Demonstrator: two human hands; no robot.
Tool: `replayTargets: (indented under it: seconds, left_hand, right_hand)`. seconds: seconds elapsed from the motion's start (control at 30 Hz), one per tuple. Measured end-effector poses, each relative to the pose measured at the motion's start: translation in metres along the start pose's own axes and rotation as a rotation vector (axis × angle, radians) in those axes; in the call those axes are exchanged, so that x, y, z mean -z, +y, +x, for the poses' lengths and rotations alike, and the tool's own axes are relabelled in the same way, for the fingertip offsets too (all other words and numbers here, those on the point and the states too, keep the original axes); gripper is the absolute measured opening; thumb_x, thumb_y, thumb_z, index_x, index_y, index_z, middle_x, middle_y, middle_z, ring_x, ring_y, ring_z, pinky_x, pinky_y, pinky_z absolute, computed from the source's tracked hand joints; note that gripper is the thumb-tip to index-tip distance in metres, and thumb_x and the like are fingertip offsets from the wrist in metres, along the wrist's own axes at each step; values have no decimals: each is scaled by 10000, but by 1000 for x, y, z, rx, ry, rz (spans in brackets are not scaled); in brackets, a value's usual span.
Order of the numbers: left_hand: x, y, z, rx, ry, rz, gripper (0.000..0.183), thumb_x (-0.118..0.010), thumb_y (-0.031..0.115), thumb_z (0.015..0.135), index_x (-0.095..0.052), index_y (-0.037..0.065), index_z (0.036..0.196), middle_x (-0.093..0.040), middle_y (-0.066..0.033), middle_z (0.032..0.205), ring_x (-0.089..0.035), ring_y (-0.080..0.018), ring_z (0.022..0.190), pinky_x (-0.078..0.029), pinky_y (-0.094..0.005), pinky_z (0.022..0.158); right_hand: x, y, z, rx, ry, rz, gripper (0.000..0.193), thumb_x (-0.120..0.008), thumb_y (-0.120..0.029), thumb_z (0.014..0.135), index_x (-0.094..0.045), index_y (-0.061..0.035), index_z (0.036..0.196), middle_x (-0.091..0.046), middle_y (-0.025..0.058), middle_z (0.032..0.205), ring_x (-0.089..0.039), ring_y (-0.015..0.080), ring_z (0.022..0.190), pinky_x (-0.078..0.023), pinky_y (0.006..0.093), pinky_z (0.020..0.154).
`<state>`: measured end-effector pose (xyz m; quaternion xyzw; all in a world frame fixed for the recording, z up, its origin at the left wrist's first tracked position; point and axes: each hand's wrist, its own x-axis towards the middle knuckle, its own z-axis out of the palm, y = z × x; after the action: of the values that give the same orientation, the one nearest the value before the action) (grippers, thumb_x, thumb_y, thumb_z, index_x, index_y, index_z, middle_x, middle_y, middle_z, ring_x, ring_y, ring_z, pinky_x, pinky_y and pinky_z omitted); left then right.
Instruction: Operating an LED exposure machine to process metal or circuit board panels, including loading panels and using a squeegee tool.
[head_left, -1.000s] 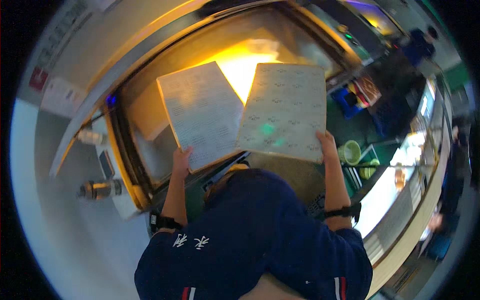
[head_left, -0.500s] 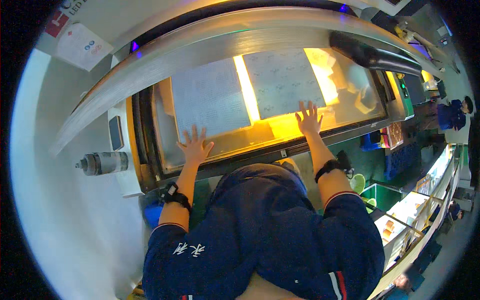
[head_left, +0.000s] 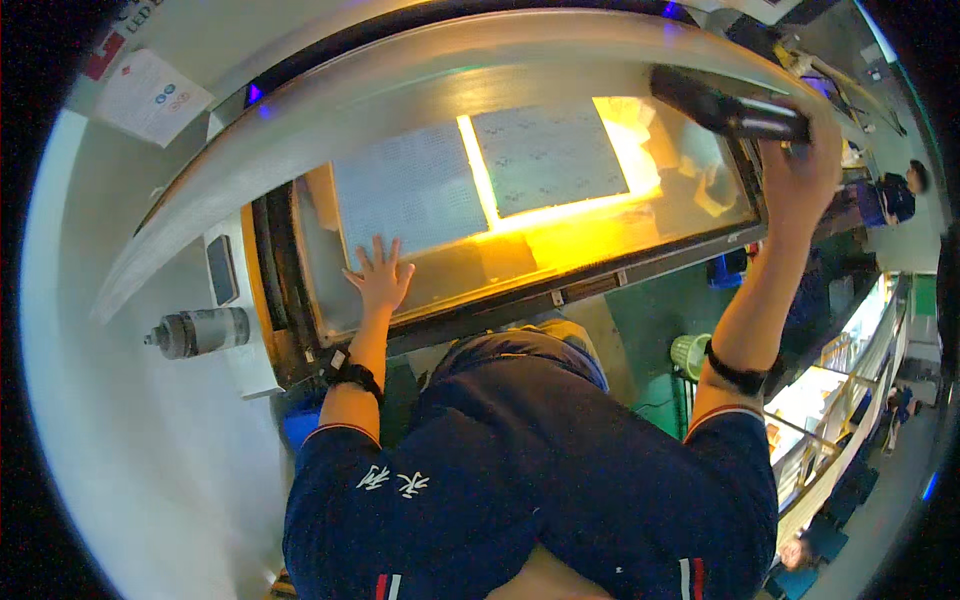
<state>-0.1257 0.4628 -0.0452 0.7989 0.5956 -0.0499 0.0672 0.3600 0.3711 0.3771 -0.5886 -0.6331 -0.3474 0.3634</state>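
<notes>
A wide lit bed (head_left: pixel 590 240) glows yellow beneath a clear surface in front of me. Side by side there lie a left grey-blue sheet (head_left: pixel 405 190) with fine rows of marks and a right sheet (head_left: pixel 545 160) with scattered small marks. My left hand (head_left: pixel 381 282) rests flat with spread fingers at the lower edge of the left sheet, holding nothing. Above the bed curves a raised metal lid (head_left: pixel 400 95) with a thick black handle (head_left: pixel 735 115). My right hand (head_left: pixel 808 175), slightly blurred, is closed round the handle's right end.
Left of the bed, a phone (head_left: pixel 222 270) and a grey bottle (head_left: pixel 198 332) are on a white ledge. A green basket (head_left: pixel 690 354) stands on the floor to the right. Farther right are a lit worktable (head_left: pixel 805 395) and a person (head_left: pixel 893 200).
My right hand has left the right sheet's lower edge and moved up and right onto the lid's black handle. My left hand stays spread by the left sheet. The view has shifted slightly.
</notes>
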Motion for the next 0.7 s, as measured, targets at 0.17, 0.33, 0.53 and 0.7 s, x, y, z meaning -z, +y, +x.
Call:
replayTargets:
  seconds: [0.17, 0.33, 0.53, 0.7]
  left_hand:
    - [15, 50, -37, -212, -115, -245, 807, -464, 599, 938, -258, 111, 1546, -102, -162, 1633, -56, -467, 1481, -74, -734, 1092]
    - [165, 158, -93, -854, -920, -1242, 762, -495, 540, 951, -315, 71, 1525, -239, -173, 1601, -187, -340, 1487, -148, -488, 1197]
    - [70, 179, 16, -499, 34, -164, 667, -520, 546, 933, -397, 206, 1494, -259, -54, 1606, -193, -423, 1467, -130, -672, 1143]
    - [6, 173, 29, -413, -31, 19, 800, -470, 649, 910, -220, 261, 1564, -138, -7, 1645, -76, -431, 1488, -65, -751, 1100]
  right_hand:
    - [8, -25, -59, -153, -223, -71, 273, -779, -90, 628, -603, -69, 836, -594, 120, 814, -572, 342, 807, -457, 406, 770]
    - [30, -31, -212, -197, -1166, -78, 190, -795, -256, 677, -664, -141, 753, -646, 78, 766, -640, 312, 767, -478, 432, 687]
    - [-55, -60, -375, -322, -1832, -118, 432, -762, -500, 727, -733, -187, 1024, -714, 57, 975, -675, 310, 964, -470, 585, 815]
    - [-71, -46, -436, -424, -1831, -11, 364, -725, -401, 778, -720, -137, 1027, -698, 38, 1077, -623, 260, 1096, -493, 592, 865]
